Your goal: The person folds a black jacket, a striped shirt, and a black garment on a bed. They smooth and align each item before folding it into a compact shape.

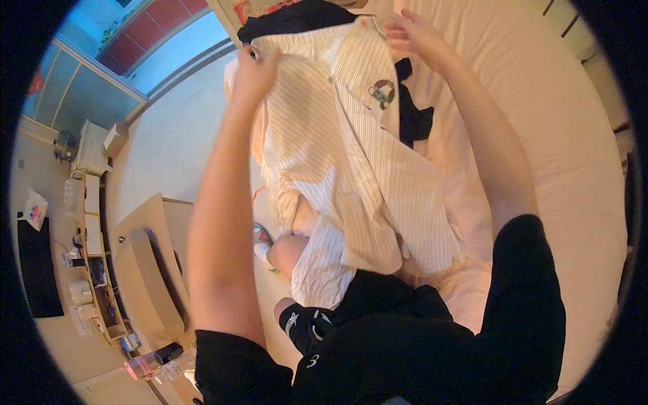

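A white-and-tan striped garment (pixel 314 126) with a button and a printed figure hangs over my lap and the bed's edge. It looks like a pajama top, with loose folds falling onto my knee. My left hand (pixel 253 71) pinches its upper left corner. Beside the upper right corner, my right hand (pixel 412 38) is raised with its fingers spread, slightly blurred and holding nothing. Black cloth (pixel 298 20) lies behind the garment's top edge. Another black piece (pixel 416 119) shows on the bed at its right side, partly covered by it.
The bed (pixel 552 167) has a pale, wrinkled sheet. To my left on the floor stands a cardboard box (pixel 147 283). Further left are a low shelf (pixel 93 235) with small items, a pink bottle (pixel 142 365) and a white cabinet (pixel 91 147). A shoe (pixel 262 235) is below.
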Motion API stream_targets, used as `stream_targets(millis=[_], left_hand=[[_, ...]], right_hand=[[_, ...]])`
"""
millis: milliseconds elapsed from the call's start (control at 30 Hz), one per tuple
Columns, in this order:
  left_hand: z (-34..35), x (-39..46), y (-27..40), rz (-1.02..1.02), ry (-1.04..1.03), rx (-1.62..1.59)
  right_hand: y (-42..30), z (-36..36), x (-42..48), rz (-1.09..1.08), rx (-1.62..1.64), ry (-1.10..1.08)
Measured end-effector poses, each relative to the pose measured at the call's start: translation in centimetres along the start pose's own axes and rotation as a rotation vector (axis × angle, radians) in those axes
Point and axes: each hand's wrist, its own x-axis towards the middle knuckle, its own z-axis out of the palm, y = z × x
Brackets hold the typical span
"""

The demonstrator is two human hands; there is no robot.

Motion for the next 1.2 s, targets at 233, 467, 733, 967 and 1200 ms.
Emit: stream_targets(millis=[233,467,733,967,1200], left_hand=[[10.0,-22.5,-3.2,-0.316,-0.418,-0.155],[15.9,-29.9,-1.8,-0.433,-0.298,-0.415],[15.2,-28.1,-0.7,-0.615,-0.252,-0.510],[14.8,-30.6,-5.3,-0.706,-0.143,-0.714],[12.4,-29.5,-7.9,-0.711,-0.326,-0.806]], right_hand=[[19.0,-4.4,-13.6,0.247,-0.857,-0.310],[12.0,1.6,-17.3,0.000,-0.900,-0.093],[13.8,6.6,-17.4,0.125,-0.284,-0.737],[19.5,5.1,-17.4,0.147,-0.646,-0.236],[14.9,3.9,-18.2,0.096,-0.740,-0.226]])
